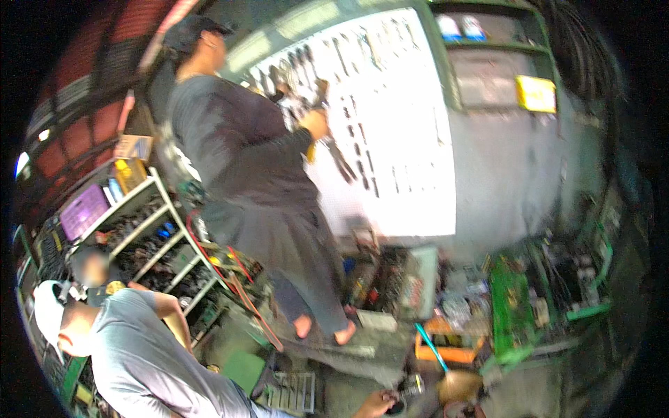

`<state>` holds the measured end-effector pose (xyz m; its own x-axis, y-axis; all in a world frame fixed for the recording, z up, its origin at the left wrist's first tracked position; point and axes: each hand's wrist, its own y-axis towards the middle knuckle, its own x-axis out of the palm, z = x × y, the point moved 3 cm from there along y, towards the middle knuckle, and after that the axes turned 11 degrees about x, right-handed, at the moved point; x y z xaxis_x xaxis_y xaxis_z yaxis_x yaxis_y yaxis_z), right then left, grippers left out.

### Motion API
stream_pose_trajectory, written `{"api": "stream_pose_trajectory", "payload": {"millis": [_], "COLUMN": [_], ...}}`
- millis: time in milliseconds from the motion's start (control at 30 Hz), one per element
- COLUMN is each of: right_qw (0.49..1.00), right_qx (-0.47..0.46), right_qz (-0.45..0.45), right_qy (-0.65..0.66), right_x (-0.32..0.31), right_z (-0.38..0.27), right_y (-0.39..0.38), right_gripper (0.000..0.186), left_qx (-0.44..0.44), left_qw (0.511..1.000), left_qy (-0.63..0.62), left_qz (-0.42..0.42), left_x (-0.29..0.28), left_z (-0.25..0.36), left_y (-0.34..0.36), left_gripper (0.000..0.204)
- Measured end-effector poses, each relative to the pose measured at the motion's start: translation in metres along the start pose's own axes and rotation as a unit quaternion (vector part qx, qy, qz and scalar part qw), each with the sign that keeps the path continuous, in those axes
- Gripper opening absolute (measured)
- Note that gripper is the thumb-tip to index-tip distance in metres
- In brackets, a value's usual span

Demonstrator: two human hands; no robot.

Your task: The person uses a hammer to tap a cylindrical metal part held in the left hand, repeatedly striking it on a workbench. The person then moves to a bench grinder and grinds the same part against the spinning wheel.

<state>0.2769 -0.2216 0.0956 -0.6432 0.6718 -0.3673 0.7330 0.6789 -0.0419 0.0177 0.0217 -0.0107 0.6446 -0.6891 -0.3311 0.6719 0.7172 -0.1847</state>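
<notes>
The site is a cluttered workshop with a grey wall [502, 167], a white tool board [411, 139] and laden shelving [164, 209]; the whole view leans. Two co-workers are noted: one in dark clothing [244, 153] at the board, another in a grey shirt [150, 355] at lower left.

The left hand [377, 403] is at the lower edge, fingers bent, touching or just beside a dark object [396, 405]. Whether the grip is closed on it cannot be told. The object's long axis cannot be established. Near it, a blue handle [433, 347] slants from upper left down to the right, its lower end at a brown, rounded piece [460, 386]; whether they are joined is unclear.

The right hand cannot be identified. The lower edge cuts off the left wrist; blur obscures the small parts beside the fingers.
</notes>
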Motion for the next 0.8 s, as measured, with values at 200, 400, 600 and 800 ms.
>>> {"api": "stream_pose_trajectory", "payload": {"millis": [200,400,600,800], "right_qw": [0.988,0.989,0.979,0.987], "right_qx": [0.025,-0.008,0.115,0.071], "right_qz": [-0.155,-0.149,-0.16,-0.142], "right_qy": [-0.005,-0.021,-0.057,-0.017], "right_x": [0.022,0.001,-0.036,-0.052], "right_z": [-0.131,-0.156,-0.09,-0.044], "right_y": [0.093,0.148,0.204,0.307], "right_gripper": [0.033,0.034,0.055,0.046], "left_qx": [0.093,0.368,0.227,0.208], "left_qw": [0.954,0.682,0.623,0.573], "left_qy": [0.244,0.472,0.536,0.529], "left_qz": [0.145,0.419,0.522,0.591], "left_x": [-0.116,-0.266,-0.313,-0.315], "left_z": [0.105,0.441,0.594,0.58], "left_y": [0.054,0.086,0.102,0.133], "left_gripper": [0.034,0.072,0.081,0.076]}}
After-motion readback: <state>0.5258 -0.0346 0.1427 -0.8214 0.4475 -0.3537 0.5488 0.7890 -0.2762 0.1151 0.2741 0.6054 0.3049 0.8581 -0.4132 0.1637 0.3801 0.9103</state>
